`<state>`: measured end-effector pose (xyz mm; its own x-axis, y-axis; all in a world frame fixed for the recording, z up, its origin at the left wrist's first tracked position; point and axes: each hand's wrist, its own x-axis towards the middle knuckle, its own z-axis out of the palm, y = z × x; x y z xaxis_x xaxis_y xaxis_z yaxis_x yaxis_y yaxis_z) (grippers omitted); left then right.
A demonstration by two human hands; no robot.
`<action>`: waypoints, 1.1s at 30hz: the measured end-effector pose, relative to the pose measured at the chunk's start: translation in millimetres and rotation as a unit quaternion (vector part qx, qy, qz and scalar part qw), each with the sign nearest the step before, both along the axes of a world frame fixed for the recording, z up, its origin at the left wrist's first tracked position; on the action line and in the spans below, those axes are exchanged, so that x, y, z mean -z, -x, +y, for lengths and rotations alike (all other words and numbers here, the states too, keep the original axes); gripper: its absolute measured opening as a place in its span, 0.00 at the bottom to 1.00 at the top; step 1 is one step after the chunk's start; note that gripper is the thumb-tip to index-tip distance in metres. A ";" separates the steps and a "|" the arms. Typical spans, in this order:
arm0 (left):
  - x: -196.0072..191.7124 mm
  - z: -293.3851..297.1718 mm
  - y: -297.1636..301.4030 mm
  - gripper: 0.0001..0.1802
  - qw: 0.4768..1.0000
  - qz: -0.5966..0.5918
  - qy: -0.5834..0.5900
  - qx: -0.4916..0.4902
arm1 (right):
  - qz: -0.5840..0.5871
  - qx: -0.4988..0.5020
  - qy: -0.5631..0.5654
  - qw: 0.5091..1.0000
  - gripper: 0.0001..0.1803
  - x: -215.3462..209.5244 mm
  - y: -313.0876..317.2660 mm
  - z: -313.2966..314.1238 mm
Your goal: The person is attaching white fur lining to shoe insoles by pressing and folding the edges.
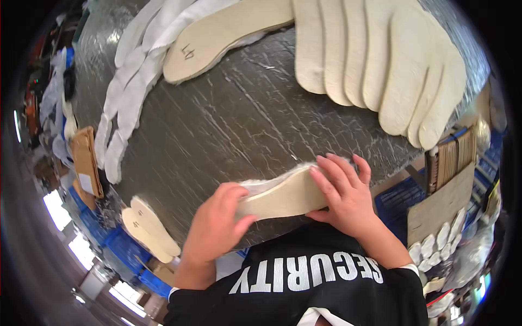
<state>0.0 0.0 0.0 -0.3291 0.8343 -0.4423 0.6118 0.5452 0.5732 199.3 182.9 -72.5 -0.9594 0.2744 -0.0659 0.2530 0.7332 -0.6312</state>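
At the lower centre of the frame, the left hand (pixel 216 224) and right hand (pixel 348 198) each pinch one end of a beige insole (pixel 285 198). Uneven pull from either grip could skew the fluffy white layer (pixel 263 186) showing along its upper edge.

A pale cream insole (pixel 286 196) lies lengthwise between the left fingers (pixel 230 193) and right fingers (pixel 328 175), its two ends partly hidden beneath them. Its flat, plain side faces up. Along the curved far edge, between the two sets of fingers, a fluffy white layer (pixel 260 187) shows from underneath.
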 end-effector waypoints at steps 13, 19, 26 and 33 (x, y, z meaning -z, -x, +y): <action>22.2 -50.1 10.5 0.07 0.848 -0.254 -0.162 -0.435 | 0.072 -0.125 0.216 0.966 0.21 -23.4 102.5 -41.2; 58.6 -59.7 -1.4 0.10 0.800 -0.298 -0.106 -0.510 | 0.062 -0.105 0.245 0.962 0.07 -31.1 105.1 -43.5; 72.1 -62.1 2.8 0.05 0.862 -0.250 -0.135 -0.419 | 0.012 -0.026 0.276 0.961 0.06 -24.6 108.5 -49.4; 65.9 -56.7 3.2 0.04 0.844 -0.307 -0.172 -0.405 | -0.024 0.028 0.299 0.953 0.06 -8.6 105.6 -48.4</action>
<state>-3.2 -56.7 -65.9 -0.6505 0.5586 -0.5146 -0.3519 0.3787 0.8560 93.7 134.5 -63.9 -0.9362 0.2255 -0.2696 0.3200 0.2298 -0.9191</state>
